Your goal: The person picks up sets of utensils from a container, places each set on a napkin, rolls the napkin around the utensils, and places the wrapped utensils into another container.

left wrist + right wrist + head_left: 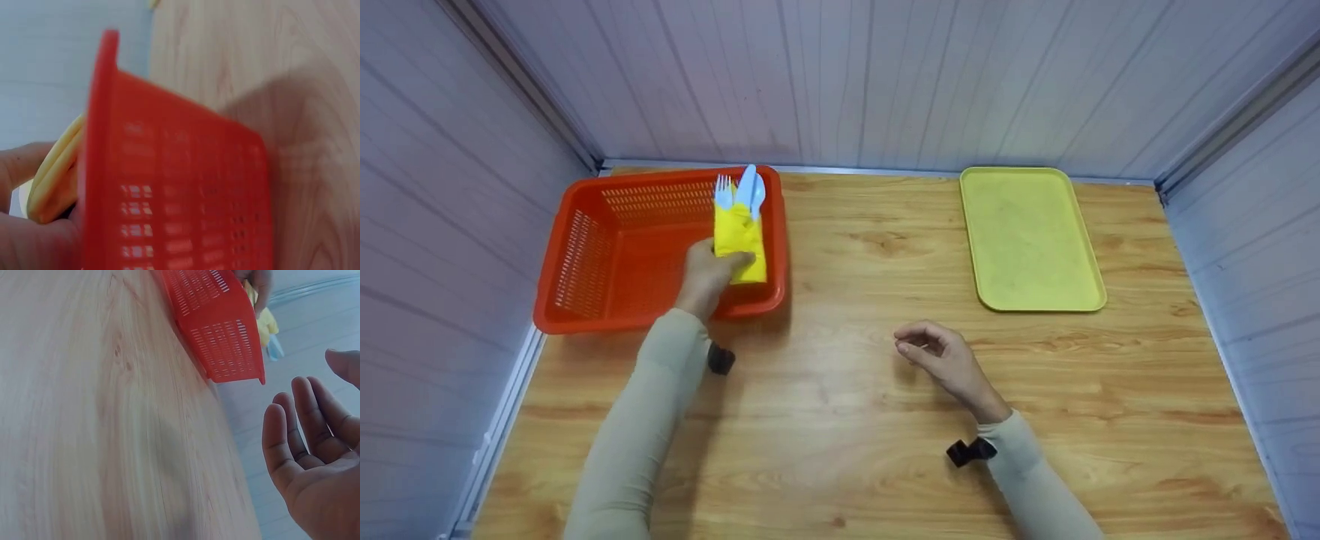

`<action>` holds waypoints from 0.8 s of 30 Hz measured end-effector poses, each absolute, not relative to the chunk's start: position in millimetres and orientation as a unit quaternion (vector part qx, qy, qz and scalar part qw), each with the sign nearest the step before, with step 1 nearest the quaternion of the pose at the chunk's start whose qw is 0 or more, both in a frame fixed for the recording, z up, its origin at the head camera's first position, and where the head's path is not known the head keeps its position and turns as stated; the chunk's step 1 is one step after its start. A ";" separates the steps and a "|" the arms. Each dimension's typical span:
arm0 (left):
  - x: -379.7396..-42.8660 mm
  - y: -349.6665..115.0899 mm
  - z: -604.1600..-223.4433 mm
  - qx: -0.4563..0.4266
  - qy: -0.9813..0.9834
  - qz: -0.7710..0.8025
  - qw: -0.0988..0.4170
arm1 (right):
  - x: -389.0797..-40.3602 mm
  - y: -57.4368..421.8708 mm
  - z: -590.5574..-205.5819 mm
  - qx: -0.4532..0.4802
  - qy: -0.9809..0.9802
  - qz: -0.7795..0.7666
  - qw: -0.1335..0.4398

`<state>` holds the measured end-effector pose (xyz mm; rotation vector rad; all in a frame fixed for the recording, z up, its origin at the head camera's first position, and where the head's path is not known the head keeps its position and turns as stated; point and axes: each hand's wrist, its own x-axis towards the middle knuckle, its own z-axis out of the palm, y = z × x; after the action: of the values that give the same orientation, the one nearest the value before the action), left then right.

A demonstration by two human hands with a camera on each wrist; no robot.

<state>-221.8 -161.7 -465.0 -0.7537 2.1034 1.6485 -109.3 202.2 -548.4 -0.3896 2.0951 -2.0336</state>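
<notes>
My left hand (709,277) grips a folded yellow cloth pouch (739,236) near its lower end, thumb across the top. From the pouch's far end stick out a light blue fork (724,193), a knife (746,184) and a spoon (758,195). Hand and pouch are over the right part of a red plastic basket (776,300). In the left wrist view the basket wall (169,157) hides part of the folded pouch (56,174). My right hand (941,356) hovers above the table with loosely bent fingers and holds nothing; the right wrist view shows its palm (326,478).
A yellow-green rectangular tray (1031,236) lies at the back right of the wooden table (847,420). Pale panel walls (870,82) enclose the table at the back and both sides. The basket stands at the back left, close to the walls.
</notes>
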 end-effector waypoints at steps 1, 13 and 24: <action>-223.7 -163.4 -467.3 -0.274 0.747 0.575 0.189 | -109.0 202.2 -547.9 -0.130 0.710 -0.685 0.098; -242.9 -171.7 -496.5 -0.323 0.775 0.489 0.238 | -102.1 197.1 -520.9 -0.144 0.723 -0.668 0.103; -253.6 -163.7 -505.3 -0.325 0.770 0.477 0.272 | -100.0 194.5 -520.8 -0.126 0.727 -0.666 0.111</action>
<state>-253.6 -163.7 -505.3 -0.8741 2.0733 1.2828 -100.0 194.5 -520.8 -0.3694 2.1352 -1.9546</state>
